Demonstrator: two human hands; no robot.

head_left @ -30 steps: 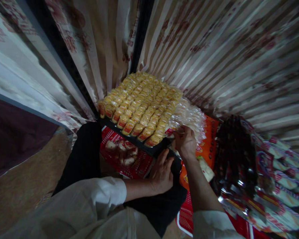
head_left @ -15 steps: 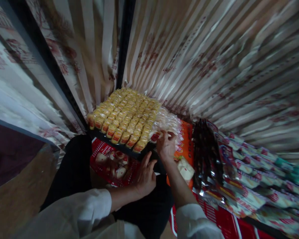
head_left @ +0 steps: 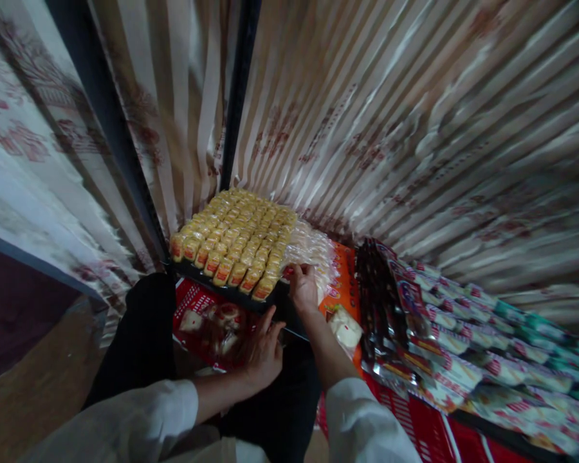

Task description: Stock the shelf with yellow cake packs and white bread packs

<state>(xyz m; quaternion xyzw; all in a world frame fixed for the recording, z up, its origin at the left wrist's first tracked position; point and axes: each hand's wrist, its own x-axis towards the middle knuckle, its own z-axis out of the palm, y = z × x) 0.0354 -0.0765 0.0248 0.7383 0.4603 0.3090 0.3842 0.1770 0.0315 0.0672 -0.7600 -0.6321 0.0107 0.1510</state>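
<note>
Item under inspection: the pale clear-wrapped packets [head_left: 318, 247], lying in a bank directly to the right of the yellow wrapped packs [head_left: 234, 238], with orange packaging [head_left: 346, 257] on their far side. A red-marked piece [head_left: 288, 272] sits at their near left corner.

Right hand [head_left: 303, 288]: at the near edge of the pale packets, fingers curled and drawn together beside the red-marked piece. Whether they pinch it cannot be established; the hand covers the contact. Left hand [head_left: 266, 354]: fingers spread, holding nothing visible, near the front of the black tray [head_left: 292, 307]; contact with the tray is not confirmed.

Handling assessment: the pale packets appear light individually, with thin, glossy film that is likely slippery and prone to crinkling. Contents are indistinct, so firmness is not determined; they should be treated as crushable. Recommended hold: a light thumb-and-finger pinch at the near end of a single packet, without pressing down on its middle. The yellow packs stand closely ranked alongside, and a sideways drag would probably disturb the nearest row.
</note>
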